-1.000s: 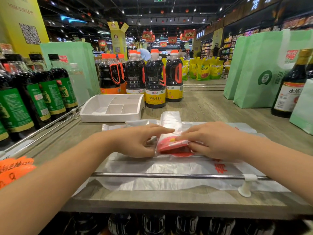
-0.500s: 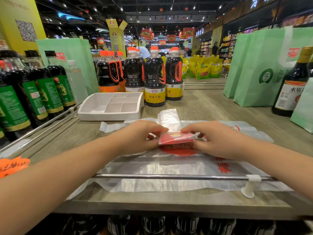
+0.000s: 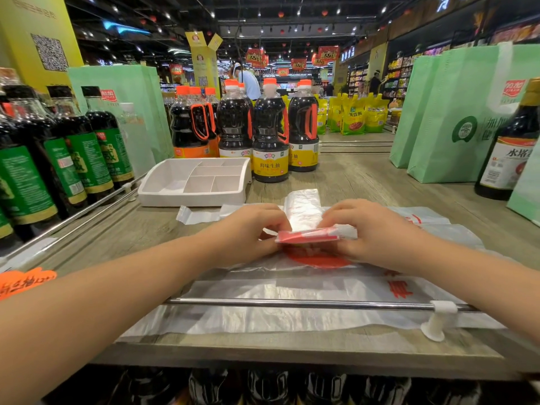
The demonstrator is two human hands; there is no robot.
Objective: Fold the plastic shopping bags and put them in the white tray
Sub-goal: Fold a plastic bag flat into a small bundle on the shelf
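Observation:
A small folded plastic bag (image 3: 306, 236), red on its near face, is pinched at its left end by my left hand (image 3: 245, 232) and at its right end by my right hand (image 3: 371, 229). Its unfolded clear tail (image 3: 302, 207) stretches away from me. Under both hands lie flat clear plastic bags (image 3: 277, 290) with red print, spread over the wooden shelf. The white tray (image 3: 163, 192), divided into compartments and holding nothing, sits at the back left, beyond my left hand.
Dark sauce bottles with orange caps (image 3: 270, 141) stand behind the tray; green-labelled bottles (image 3: 73, 147) line the left. Green shopping bags (image 3: 455, 118) and a bottle (image 3: 508, 153) stand at the right. A metal rail (image 3: 292, 304) with a white clip (image 3: 438, 320) runs along the shelf's near edge.
Both hands have lifted the folded bag off the flat bags and turned it edge-on; the fold has grown tighter and narrower. The tray and bottles have not moved.

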